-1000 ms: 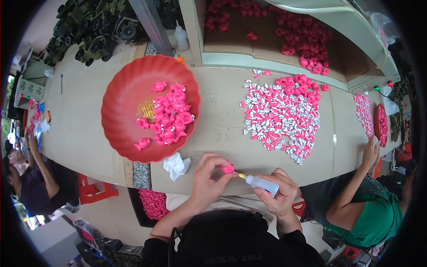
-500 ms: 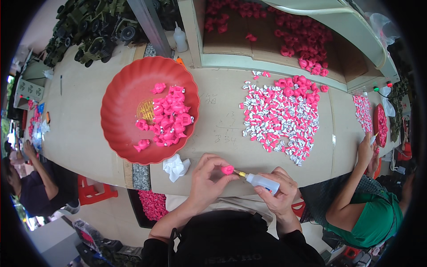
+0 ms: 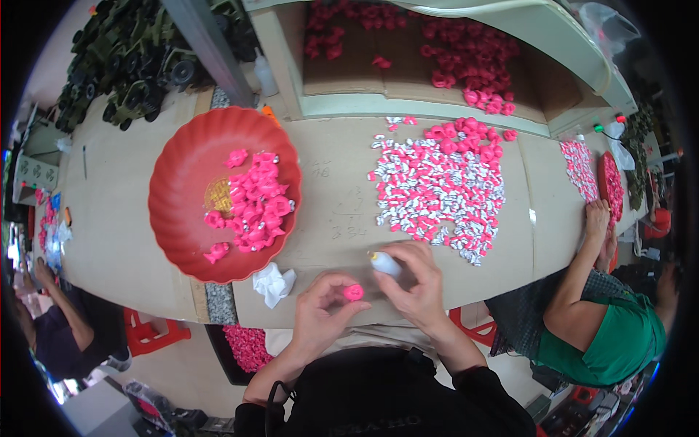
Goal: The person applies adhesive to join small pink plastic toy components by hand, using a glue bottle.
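Between the thumb and fingers of my left hand [image 3: 320, 306] I pinch a small pink plastic part [image 3: 353, 292]. My right hand [image 3: 419, 284] is wrapped around a small white glue bottle [image 3: 386, 264] with a yellowish tip, tilted up and away from the pink part. Both hands are over the near edge of the table. Ahead of my right hand spreads a patch of small pink and white pieces [image 3: 437, 189]. Left of my left hand lies a crumpled white tissue [image 3: 274, 284], beside a red scalloped bowl [image 3: 175, 182] with a heap of pink parts [image 3: 258, 197].
A shelf box [image 3: 342, 104] at the back holds many pink parts [image 3: 473, 58]. Dark green toy vehicles [image 3: 138, 73] pile up at the far left. Co-workers sit on both sides, the right one in a green top [image 3: 601, 342]. A black bin of pink parts [image 3: 247, 348] stands below the table.
The bottle's tip has left the pink part. My right hand has turned the bottle upward and moved it away over the table. The whole view has shifted slightly.
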Demonstrator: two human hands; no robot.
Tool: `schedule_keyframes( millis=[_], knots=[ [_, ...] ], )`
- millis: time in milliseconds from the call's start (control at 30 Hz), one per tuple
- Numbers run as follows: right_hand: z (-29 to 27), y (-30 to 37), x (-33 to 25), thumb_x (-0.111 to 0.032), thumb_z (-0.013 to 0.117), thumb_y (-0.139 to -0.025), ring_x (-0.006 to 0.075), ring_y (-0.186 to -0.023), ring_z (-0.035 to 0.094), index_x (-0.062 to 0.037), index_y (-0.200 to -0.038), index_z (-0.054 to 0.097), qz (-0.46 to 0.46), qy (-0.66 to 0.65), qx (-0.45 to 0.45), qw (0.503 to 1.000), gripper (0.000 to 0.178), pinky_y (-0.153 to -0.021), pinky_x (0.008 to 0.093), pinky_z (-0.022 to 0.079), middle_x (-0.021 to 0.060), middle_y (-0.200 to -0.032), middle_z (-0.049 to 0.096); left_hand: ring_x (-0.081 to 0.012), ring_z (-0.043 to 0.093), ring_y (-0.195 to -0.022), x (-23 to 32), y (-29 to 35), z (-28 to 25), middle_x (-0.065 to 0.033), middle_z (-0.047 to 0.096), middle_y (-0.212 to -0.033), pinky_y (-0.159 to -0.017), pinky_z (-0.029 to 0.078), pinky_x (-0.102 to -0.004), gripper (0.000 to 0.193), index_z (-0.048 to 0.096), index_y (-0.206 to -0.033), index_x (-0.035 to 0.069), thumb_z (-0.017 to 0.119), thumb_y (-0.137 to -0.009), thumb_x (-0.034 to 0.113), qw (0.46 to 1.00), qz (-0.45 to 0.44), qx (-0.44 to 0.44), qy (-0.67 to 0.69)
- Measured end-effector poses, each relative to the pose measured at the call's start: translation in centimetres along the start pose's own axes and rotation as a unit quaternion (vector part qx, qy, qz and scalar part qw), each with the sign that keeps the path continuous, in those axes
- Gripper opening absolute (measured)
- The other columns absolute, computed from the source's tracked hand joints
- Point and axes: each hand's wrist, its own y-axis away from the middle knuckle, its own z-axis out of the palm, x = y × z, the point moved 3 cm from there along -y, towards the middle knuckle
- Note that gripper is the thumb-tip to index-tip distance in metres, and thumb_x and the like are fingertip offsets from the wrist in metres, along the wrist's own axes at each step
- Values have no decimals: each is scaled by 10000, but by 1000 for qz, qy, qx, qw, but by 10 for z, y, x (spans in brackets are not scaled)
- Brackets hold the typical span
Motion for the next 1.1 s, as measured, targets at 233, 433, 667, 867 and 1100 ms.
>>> schedule_keyframes(
  millis=[233,433,667,867,1100],
  knots=[
    [1,4,5,-57,757,-717,243,-906,599,-13,-997,628,34,-38,1,999,311,-796,332,465,111,-982,640,-136,601,-936,0,4,-3,-76,537,-1082,-796,535,-253,342,581,-1043,-20,705,-736,-103,999,-6,-24,26],
    [-10,6,5,-64,766,-706,259,-886,593,-15,-981,630,22,22,-16,999,311,-771,342,463,113,-940,641,-147,606,-953,-1,6,1,-85,522,-1122,-827,524,-256,321,586,-1052,-24,685,-757,-102,998,-24,-29,48],
    [-42,7,8,-40,722,-718,278,-751,567,-2,-889,647,5,195,81,977,191,-653,353,458,104,-824,619,-133,613,-961,-3,9,3,-80,572,-1080,-833,515,-254,330,580,-1079,-11,679,-774,-90,996,-58,-43,45],
    [-38,-1,13,-34,718,-712,263,-695,557,-19,-814,675,35,269,100,957,112,-607,359,449,94,-751,601,-143,628,-953,0,6,10,-89,600,-1067,-841,517,-263,344,569,-1099,-7,675,-782,-84,996,-36,-59,52],
    [-44,11,-12,-21,752,-688,216,-677,559,-48,-799,690,46,109,32,992,130,-585,327,450,58,-737,629,-153,638,-937,4,3,17,-84,606,-1046,-829,529,-267,297,586,-1076,-19,661,-795,-82,997,-30,-66,32]
  ],
)
